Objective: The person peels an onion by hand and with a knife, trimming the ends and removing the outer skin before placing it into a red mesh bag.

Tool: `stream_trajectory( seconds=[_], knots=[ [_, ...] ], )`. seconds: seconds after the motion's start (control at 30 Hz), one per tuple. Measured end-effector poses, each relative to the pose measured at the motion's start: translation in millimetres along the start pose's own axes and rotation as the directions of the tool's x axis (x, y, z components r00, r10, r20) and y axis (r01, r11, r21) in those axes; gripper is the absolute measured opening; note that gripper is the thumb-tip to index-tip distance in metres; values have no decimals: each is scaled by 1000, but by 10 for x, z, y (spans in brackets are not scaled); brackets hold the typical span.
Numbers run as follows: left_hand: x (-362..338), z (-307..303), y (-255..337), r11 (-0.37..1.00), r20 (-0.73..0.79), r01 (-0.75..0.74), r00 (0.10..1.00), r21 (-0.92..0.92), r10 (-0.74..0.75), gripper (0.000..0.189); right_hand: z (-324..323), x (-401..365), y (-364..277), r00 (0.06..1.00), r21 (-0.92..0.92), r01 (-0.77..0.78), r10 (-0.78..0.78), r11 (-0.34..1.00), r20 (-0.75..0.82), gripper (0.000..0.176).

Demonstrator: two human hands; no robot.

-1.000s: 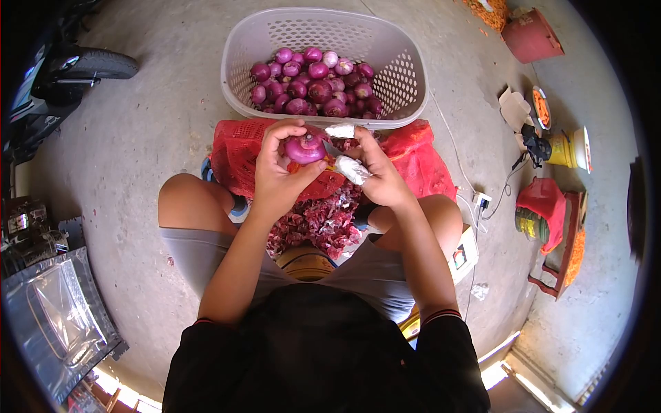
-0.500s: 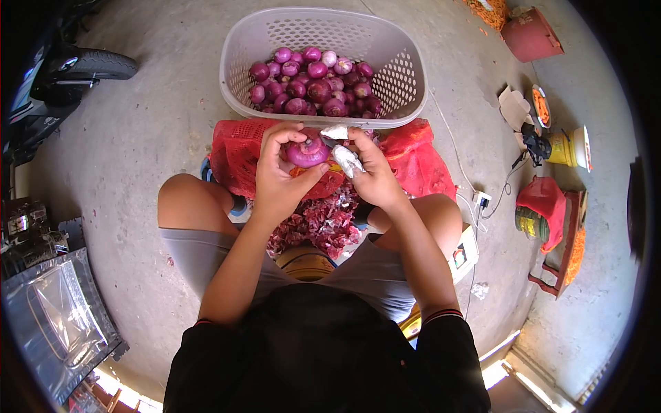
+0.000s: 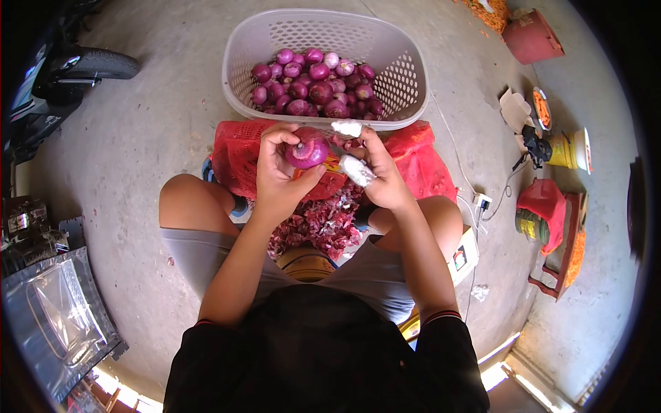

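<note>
Left hand: your left hand (image 3: 279, 180) is clenched round one red onion (image 3: 307, 149), thumb underneath and fingers curled over the top
Red onion: held in the air above the red mesh sack (image 3: 233, 157), just short of the near rim of the basket (image 3: 323, 27); the skin is glossy purple and a small stub shows on the face turned to you
Right hand: your right hand (image 3: 382, 180) sits just beside the onion with its fingers bent; you cannot tell whether it grips anything or touches the onion
Wrapping: white wrapping (image 3: 357, 170) covers the thumb and forefinger of that hand
Basket: pale plastic, perforated walls, standing on the concrete floor (image 3: 138, 144) beyond your knees, part filled with peeled onions (image 3: 313, 86)
Sack: spread on the floor between the basket and your knees, touching the basket's near wall
Peelings: a heap of purple peelings (image 3: 323, 221) lies between your knees, under both hands
</note>
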State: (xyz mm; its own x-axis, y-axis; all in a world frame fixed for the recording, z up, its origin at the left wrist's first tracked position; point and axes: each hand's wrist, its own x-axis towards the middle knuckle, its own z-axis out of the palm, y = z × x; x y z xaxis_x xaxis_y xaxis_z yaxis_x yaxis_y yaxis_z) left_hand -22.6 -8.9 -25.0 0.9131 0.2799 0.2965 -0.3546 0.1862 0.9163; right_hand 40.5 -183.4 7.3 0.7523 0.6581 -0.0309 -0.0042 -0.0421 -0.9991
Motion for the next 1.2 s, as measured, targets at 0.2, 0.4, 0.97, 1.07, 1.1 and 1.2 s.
stream_trajectory(
  seconds=[0.2,0.4,0.97,1.07,1.1,1.2],
  knots=[
    [8,29,14,997,-42,47,998,-55,-49,55,-20,-37,65,998,-323,56,-43,945,46,56],
    [-1,61,23,993,-50,70,996,-96,-75,55,37,9,85,992,-322,128,-125,938,30,53],
    [6,22,55,986,-60,71,995,-153,-81,56,18,51,67,996,61,-17,23,998,-85,45],
    [23,29,68,991,-50,36,998,-126,-43,55,55,-2,-4,997,153,-82,83,985,0,45],
    [24,20,56,997,-40,20,999,-79,-23,54,61,-12,-11,994,142,-106,103,984,24,46],
    [15,12,22,999,-11,-25,1000,38,25,53,104,-5,-58,990,111,-132,126,985,60,45]
  ],
)
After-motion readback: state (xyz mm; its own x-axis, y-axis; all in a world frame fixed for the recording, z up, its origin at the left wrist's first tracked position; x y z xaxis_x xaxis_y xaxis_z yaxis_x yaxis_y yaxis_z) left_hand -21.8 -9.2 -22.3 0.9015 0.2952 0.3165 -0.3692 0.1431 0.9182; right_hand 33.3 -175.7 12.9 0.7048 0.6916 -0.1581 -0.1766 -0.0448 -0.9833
